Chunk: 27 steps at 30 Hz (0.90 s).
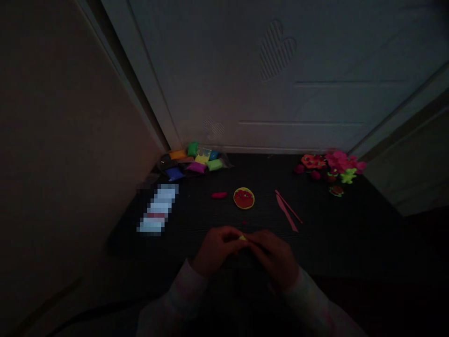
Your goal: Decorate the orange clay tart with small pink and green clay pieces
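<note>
Between my two hands is a small piece of yellow clay (242, 238), pinched at the fingertips. My left hand (218, 249) closes on it from the left, and my right hand (275, 255) meets it from the right with fingers pressed together. Just beyond my fingers lies a tiny red bit of clay (244, 223). Farther off sits a round red clay disc with a yellow rim (244, 198), with red pieces on its top. A red clay roll (219, 195) rests to its left.
A pink plastic knife (286, 213) and a thin pink stick (289, 206) lie at right. Packets of coloured clay (197, 167) sit at back left, above a blurred bright rectangle (159, 209). Clay figures (338, 164) crowd the back right corner. A white door (224, 75) stands behind the dark table.
</note>
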Each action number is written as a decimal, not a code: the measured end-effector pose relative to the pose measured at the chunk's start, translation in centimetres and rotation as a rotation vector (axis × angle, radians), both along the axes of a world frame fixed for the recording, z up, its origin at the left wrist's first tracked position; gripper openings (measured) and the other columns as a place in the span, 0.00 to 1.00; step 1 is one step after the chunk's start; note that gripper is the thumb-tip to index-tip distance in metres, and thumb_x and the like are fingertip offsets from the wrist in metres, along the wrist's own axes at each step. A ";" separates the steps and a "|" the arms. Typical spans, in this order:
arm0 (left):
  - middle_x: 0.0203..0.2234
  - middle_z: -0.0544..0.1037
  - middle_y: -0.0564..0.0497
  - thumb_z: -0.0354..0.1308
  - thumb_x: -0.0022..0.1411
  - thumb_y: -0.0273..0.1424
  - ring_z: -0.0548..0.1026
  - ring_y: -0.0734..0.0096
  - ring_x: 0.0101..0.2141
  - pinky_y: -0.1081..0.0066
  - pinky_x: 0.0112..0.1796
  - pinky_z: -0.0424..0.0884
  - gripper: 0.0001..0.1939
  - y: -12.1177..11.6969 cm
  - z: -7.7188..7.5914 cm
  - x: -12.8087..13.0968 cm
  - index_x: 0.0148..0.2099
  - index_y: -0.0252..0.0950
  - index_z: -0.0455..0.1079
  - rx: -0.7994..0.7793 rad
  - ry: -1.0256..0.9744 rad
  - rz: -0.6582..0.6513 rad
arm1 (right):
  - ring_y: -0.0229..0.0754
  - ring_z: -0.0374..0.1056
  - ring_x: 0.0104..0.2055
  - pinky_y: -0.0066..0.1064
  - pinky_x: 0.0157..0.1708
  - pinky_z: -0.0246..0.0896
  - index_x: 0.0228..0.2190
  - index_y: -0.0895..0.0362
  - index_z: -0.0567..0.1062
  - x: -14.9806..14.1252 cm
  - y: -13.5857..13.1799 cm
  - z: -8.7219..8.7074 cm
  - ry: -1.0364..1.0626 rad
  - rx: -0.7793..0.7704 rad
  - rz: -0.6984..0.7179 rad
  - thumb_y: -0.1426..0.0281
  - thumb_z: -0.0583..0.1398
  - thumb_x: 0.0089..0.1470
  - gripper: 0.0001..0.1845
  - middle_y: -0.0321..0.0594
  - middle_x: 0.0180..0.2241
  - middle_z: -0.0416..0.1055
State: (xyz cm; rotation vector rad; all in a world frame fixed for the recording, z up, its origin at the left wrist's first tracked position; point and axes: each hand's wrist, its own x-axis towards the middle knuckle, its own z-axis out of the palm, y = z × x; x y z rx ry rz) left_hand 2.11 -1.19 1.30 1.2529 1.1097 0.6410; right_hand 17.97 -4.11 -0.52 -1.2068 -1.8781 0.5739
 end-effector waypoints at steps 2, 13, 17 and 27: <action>0.27 0.76 0.50 0.60 0.44 0.32 0.70 0.74 0.25 0.73 0.28 0.67 0.12 0.0 -0.1 0.0 0.34 0.33 0.72 -0.024 -0.037 -0.016 | 0.39 0.69 0.31 0.32 0.31 0.65 0.34 0.52 0.75 0.0 0.0 0.0 -0.009 0.008 -0.011 0.71 0.53 0.51 0.11 0.39 0.29 0.75; 0.21 0.74 0.53 0.58 0.49 0.34 0.70 0.75 0.23 0.73 0.30 0.67 0.09 0.3 -0.3 -0.1 0.29 0.33 0.72 -0.021 -0.035 -0.009 | 0.39 0.69 0.31 0.32 0.32 0.65 0.32 0.52 0.74 -0.2 0.0 0.2 0.030 -0.032 0.005 0.71 0.54 0.50 0.10 0.39 0.29 0.74; 0.21 0.73 0.54 0.59 0.47 0.34 0.69 0.76 0.22 0.74 0.27 0.66 0.09 0.4 -0.1 0.1 0.27 0.33 0.71 -0.033 -0.045 -0.046 | 0.39 0.68 0.30 0.31 0.33 0.64 0.28 0.53 0.73 -0.3 -0.1 0.2 0.085 -0.086 -0.042 0.71 0.54 0.49 0.08 0.38 0.27 0.73; 0.20 0.69 0.56 0.59 0.47 0.33 0.66 0.80 0.20 0.76 0.24 0.63 0.08 0.1 -0.6 0.0 0.27 0.33 0.67 -0.039 -0.094 0.008 | 0.38 0.67 0.30 0.29 0.29 0.63 0.24 0.55 0.66 1.0 0.7 -0.1 0.419 -0.260 -0.319 0.63 0.57 0.46 0.09 0.38 0.26 0.70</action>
